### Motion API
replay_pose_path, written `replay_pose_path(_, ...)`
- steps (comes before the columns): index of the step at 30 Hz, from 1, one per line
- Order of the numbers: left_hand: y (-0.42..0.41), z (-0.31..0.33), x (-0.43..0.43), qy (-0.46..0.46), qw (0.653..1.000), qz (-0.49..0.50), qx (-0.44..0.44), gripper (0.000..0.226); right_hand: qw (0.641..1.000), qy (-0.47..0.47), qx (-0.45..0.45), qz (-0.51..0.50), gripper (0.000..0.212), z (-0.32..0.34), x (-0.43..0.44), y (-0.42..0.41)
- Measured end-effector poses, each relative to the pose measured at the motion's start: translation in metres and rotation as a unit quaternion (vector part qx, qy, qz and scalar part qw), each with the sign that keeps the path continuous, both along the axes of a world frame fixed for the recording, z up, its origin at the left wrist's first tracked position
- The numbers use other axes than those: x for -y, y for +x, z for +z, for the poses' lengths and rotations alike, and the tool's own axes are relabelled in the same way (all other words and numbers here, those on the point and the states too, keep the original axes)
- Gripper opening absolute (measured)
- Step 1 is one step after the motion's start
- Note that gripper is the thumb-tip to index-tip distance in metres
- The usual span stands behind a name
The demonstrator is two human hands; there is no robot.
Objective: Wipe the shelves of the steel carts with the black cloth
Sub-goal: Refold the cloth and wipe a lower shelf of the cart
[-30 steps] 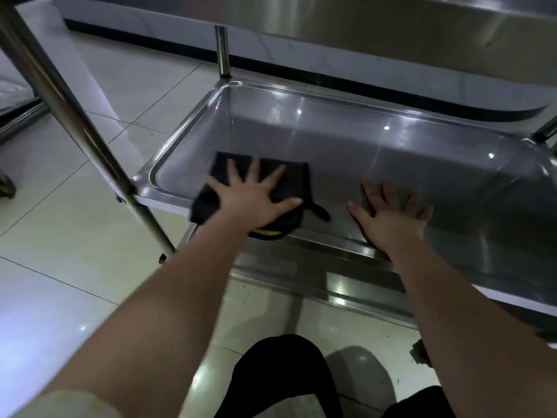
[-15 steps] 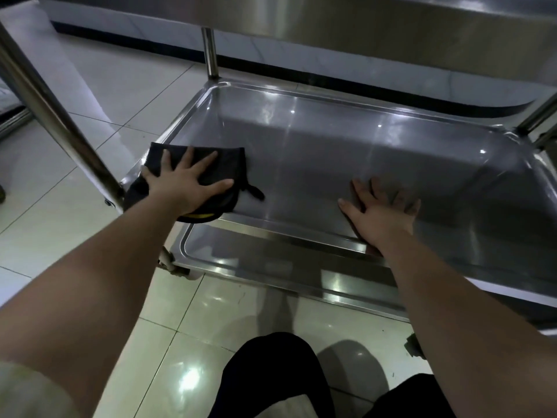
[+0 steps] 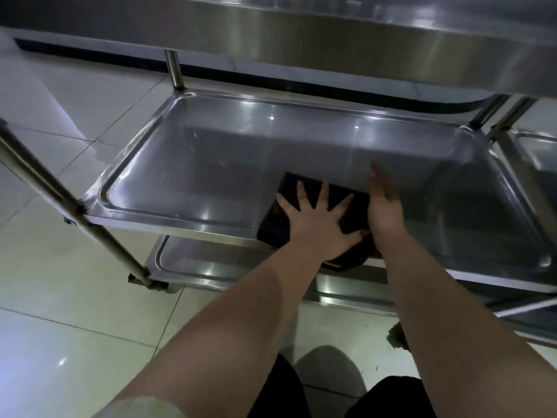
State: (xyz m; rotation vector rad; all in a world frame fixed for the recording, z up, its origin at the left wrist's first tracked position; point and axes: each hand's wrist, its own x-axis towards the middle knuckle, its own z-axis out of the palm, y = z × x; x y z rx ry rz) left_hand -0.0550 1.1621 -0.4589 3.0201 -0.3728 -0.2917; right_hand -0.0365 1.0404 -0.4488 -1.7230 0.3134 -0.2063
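Black cloth (image 3: 354, 214) lies at the near rim of the steel cart's middle shelf (image 3: 211, 176), its near part hanging over the edge. The left hand (image 3: 316, 227) presses it flat, fingers (image 3: 322, 194) straight and spread wide. The right hand (image 3: 384, 206) stands on edge against the cloth's right side, fingers straight, gripping nothing.

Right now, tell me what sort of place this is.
Probably a commercial kitchen or canteen back room: stacked steel cart shelves, a second cart alongside, and a glossy tiled floor.
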Motion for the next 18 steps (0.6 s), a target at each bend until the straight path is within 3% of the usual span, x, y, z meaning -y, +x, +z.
replay_pose_path(4,0.004,0.002,0.011,-0.010,1.000,0.010,-0.017,0.075,0.999,0.001,-0.043,0.023,0.030,0.010,0.039,0.004)
replay_pose_path(6,0.011,0.008,0.006,-0.021,0.998,0.002,-0.060,0.064,0.991,-0.087,-0.079,0.069,0.033,0.013,0.046,0.012)
replay_pose_path(8,0.024,0.015,-0.003,-0.037,0.999,-0.006,-0.029,0.053,0.962,-0.210,-0.102,0.140,0.037,0.014,0.041,0.020)
replay_pose_path(10,0.039,0.019,-0.015,-0.032,0.996,-0.008,0.081,0.042,0.920,-0.324,-0.104,0.195,0.039,0.010,0.027,0.025)
replay_pose_path(12,0.053,0.013,-0.027,-0.021,0.992,-0.035,0.119,0.040,0.869,-0.447,-0.084,0.194,0.036,0.004,0.014,0.029)
replay_pose_path(15,0.063,0.004,-0.038,-0.038,0.993,-0.079,0.082,0.044,0.842,-0.514,-0.090,0.135,0.034,0.001,0.002,0.033)
replay_pose_path(18,0.064,0.004,-0.044,-0.063,0.984,-0.081,0.143,0.040,0.807,-0.566,-0.093,0.138,0.031,0.007,-0.004,0.035)
